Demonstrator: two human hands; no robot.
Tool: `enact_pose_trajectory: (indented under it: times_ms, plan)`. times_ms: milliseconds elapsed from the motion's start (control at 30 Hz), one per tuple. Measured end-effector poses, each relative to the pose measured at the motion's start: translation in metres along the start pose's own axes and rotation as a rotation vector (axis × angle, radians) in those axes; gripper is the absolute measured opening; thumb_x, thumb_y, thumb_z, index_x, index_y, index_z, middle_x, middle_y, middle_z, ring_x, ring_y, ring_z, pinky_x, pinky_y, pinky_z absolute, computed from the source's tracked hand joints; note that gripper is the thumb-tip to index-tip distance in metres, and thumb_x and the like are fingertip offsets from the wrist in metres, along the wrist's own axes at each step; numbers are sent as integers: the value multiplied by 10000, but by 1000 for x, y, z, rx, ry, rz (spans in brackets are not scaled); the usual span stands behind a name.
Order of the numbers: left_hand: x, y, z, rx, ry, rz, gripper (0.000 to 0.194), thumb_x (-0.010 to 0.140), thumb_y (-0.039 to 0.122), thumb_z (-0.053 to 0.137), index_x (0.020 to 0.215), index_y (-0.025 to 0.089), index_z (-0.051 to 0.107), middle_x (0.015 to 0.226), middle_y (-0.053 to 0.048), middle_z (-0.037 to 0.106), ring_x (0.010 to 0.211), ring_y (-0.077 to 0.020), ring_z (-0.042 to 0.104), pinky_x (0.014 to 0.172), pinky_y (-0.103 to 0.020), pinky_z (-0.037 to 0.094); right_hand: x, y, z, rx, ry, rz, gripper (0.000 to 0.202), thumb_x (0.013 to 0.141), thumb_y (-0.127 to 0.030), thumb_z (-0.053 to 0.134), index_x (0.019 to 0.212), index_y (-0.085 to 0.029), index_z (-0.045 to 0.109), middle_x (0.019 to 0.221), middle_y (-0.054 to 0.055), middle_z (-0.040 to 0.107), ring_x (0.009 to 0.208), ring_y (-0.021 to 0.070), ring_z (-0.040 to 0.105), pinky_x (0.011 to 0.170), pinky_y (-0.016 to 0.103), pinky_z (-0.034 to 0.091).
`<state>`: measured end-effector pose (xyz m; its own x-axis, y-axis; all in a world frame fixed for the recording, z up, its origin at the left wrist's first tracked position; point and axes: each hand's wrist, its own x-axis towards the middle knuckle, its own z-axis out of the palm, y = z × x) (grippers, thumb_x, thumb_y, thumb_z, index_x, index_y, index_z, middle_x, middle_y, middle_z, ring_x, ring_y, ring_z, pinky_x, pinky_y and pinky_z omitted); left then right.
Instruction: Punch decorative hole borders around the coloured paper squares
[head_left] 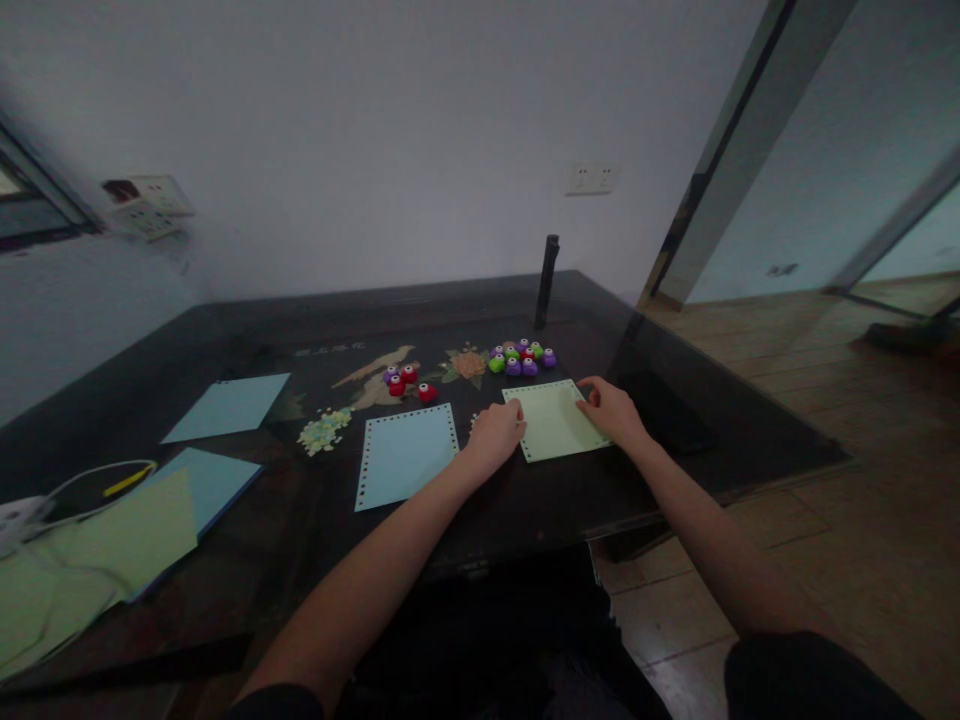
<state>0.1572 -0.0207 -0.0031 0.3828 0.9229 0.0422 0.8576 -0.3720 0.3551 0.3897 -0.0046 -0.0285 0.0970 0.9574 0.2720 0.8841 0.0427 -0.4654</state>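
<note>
A pale green paper sheet with small holes punched along its edges lies flat on the dark table in front of me. My left hand has its fingers curled at the sheet's left edge. At the opposite edge, my right hand holds the sheet between thumb and fingers. Left of it rests a light blue sheet, also with holes round its border, partly covered by my left forearm. Behind the green sheet sits a cluster of small purple, green and red pieces with white round spots, resembling craft punches.
Several red and purple pieces stand behind the blue sheet. Paper bits lie in a pile farther left. Blue sheets, green sheets and a cable occupy the table's left side. A black upright post rises at the back.
</note>
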Motion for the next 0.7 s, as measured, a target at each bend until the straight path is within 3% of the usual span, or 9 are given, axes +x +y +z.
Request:
enact_pose_trajectory:
  times_ms: [200,333,467,567,700]
  plan:
    - [-11,17,-13,109,-23,1,229,870,246,453,1060,163,549,937,-166,664,890,-302,640,774,-386,458,-1,1,-1,-48,46,-53,245,744,-268,567,969,-191,629,685,-3,507,629,144,484,574,257,339]
    - [-21,8,-35,84,42,79,245,881,301,453,1090,205,538,948,-111,660,896,-256,626,793,-340,448,0,0,-1,-7,79,-62,235,767,-282,535,959,-192,636,706,11,532,638,154,496,594,270,360]
    - [-40,-42,-61,85,77,278,226,909,294,388,1021,219,569,1004,-66,634,895,-205,604,784,-298,446,0,-15,-3,34,60,-142,207,790,-261,513,935,-181,637,752,33,576,667,164,521,638,286,393]
    - [-56,-98,-71,84,168,227,204,894,248,400,983,209,580,1006,-59,624,927,-199,586,817,-314,446,-2,-41,-4,91,40,-219,187,804,-247,515,927,-185,641,795,47,610,709,174,547,679,299,411]
    - [-70,-157,-72,60,281,118,178,858,228,452,963,190,591,1024,-74,610,1011,-212,555,909,-351,423,-6,-97,7,189,-49,-369,176,830,-237,516,944,-189,641,861,54,640,772,183,575,709,301,430]
